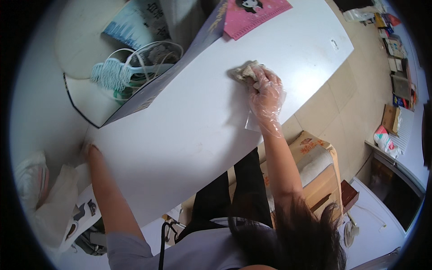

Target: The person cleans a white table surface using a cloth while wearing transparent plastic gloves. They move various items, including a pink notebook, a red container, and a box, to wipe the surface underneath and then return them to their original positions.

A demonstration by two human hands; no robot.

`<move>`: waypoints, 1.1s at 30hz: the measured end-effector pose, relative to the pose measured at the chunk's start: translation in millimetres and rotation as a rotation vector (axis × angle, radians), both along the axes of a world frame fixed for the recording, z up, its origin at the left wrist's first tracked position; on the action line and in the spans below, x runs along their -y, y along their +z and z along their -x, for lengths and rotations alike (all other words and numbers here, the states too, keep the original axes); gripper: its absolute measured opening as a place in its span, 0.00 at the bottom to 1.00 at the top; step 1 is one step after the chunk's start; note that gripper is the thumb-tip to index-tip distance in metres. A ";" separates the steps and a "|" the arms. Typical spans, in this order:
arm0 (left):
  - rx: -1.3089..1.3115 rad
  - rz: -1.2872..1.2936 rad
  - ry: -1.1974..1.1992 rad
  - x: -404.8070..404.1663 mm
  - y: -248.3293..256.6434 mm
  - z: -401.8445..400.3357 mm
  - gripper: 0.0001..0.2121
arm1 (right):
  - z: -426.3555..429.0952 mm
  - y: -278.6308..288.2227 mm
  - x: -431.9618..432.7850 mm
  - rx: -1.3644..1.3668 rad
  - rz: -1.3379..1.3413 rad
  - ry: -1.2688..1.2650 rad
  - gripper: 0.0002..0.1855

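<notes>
My right hand, in a clear plastic glove, grips a crumpled greyish cloth pressed on the white tabletop. My left hand is at the tabletop's left edge, below the corner of an open box; it is blurred and its fingers are hard to make out. The box has a bluish-grey side and holds a light blue hairbrush, pale cables and a printed blue-and-white item. A pink pouch or packet with a cartoon figure lies beyond the cloth.
A cushioned wooden stool or bench with a floral cover stands below the table's right side. White plastic bags are at the left. Beyond the tiled floor, boxes and packages line the far right, with a cardboard box among them.
</notes>
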State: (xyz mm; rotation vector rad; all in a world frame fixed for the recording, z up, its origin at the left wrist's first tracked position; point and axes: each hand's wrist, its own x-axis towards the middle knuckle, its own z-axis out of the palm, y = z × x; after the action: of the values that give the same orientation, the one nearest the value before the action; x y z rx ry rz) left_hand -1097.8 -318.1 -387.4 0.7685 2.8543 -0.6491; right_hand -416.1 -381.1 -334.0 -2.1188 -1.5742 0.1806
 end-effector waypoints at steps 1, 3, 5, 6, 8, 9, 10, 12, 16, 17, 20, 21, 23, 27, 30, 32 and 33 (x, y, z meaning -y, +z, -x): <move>-0.002 0.000 -0.013 -5.5 -6.2 -9.4 0.26 | -2.4 0.2 1.1 0.008 0.015 -0.018 0.22; -0.008 -0.010 -0.019 -8.4 -11.7 -24.0 0.26 | -5.0 0.8 0.4 0.018 0.042 -0.043 0.22; -0.032 -0.047 -0.011 -7.5 -12.2 -40.0 0.26 | -6.6 -5.4 2.2 0.019 0.007 -0.026 0.22; -0.052 -0.070 -0.004 -5.3 -13.2 -51.8 0.26 | -7.3 -7.8 2.0 0.011 -0.002 -0.025 0.22; -0.114 -0.171 -0.006 2.4 -21.8 -86.8 0.27 | -5.5 -3.5 0.3 -0.012 -0.013 -0.022 0.22; -0.150 -0.244 -0.029 12.9 -28.8 -104.3 0.27 | -4.5 -2.6 -0.4 -0.016 -0.017 -0.017 0.22; -0.186 -0.335 -0.096 27.0 -38.1 -122.1 0.27 | -4.3 -4.1 -0.3 -0.018 -0.020 -0.015 0.23; -0.240 -0.558 -0.401 70.2 -55.2 -157.4 0.27 | -4.9 -7.2 -1.6 -0.022 -0.030 -0.011 0.23; 0.022 -0.858 -0.956 156.1 -34.7 -262.8 0.28 | -12.8 -12.7 2.1 -0.029 -0.040 -0.003 0.25; 0.120 -0.783 -0.957 173.1 -18.4 -285.4 0.27 | -15.1 -13.2 2.8 -0.030 -0.043 0.000 0.26; 0.321 -0.607 -1.002 207.5 11.9 -316.0 0.26 | -10.8 -2.0 -3.0 -0.053 0.051 0.074 0.28; 0.336 -0.585 -1.054 214.7 13.0 -316.0 0.26 | -11.2 -2.8 -7.2 -0.039 0.069 0.114 0.28; 0.383 -0.559 -1.123 214.9 15.7 -324.4 0.27 | -14.0 -9.9 -28.4 -0.002 0.103 0.188 0.30; 0.446 -0.522 -1.145 190.6 33.6 -334.0 0.26 | 24.0 -12.4 -49.4 -0.027 -0.071 0.302 0.27; 0.467 -0.528 -1.133 187.9 33.2 -334.8 0.26 | 66.5 -48.6 -28.0 -0.357 0.125 0.468 0.26; 0.465 -0.526 -1.112 189.5 33.0 -330.5 0.27 | 78.6 -30.3 7.2 -0.169 0.067 0.776 0.27; 0.462 -0.515 -1.096 191.5 31.0 -328.9 0.27 | 77.0 -23.0 17.1 0.090 -0.010 0.934 0.27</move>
State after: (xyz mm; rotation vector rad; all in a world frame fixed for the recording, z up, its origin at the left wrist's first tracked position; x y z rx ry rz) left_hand -768.9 -509.7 -356.4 2.2237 1.9765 0.2406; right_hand -493.1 -398.2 -357.0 -1.2360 -2.4887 0.3783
